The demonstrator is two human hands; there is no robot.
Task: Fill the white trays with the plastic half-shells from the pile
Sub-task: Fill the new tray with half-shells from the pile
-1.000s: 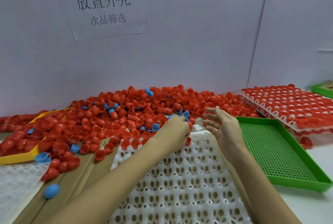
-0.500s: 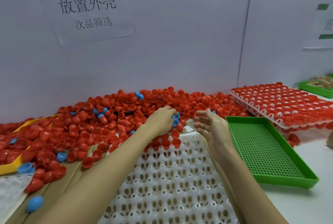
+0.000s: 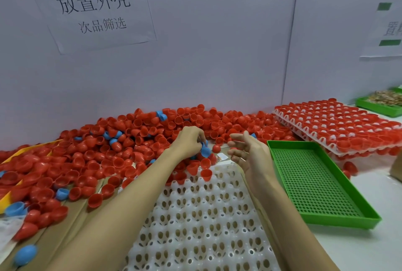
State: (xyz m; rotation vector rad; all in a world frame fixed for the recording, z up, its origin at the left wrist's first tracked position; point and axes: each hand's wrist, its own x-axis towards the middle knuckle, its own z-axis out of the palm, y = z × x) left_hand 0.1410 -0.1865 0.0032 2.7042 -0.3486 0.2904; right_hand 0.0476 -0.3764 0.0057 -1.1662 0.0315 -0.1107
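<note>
A big pile of red half-shells point(image 3: 134, 138) with a few blue ones lies along the back wall. In front of me sits a white tray point(image 3: 202, 222) with empty sockets; a few red shells rest at its far edge. My left hand point(image 3: 189, 143) reaches into the pile's near edge and pinches a blue half-shell point(image 3: 205, 151). My right hand point(image 3: 248, 151) hovers beside it, palm facing left, fingers spread and holding nothing.
An empty green perforated tray point(image 3: 315, 183) lies right of the white tray. Stacked white trays filled with red shells point(image 3: 339, 127) stand at the back right. A yellow tray point(image 3: 13, 196) lies at the left under shells. Another green tray point(image 3: 378, 105) is far right.
My left hand has closed on a blue shell and lifted it slightly from the pile edge. My right hand stays open beside it. The view shifted a little.
</note>
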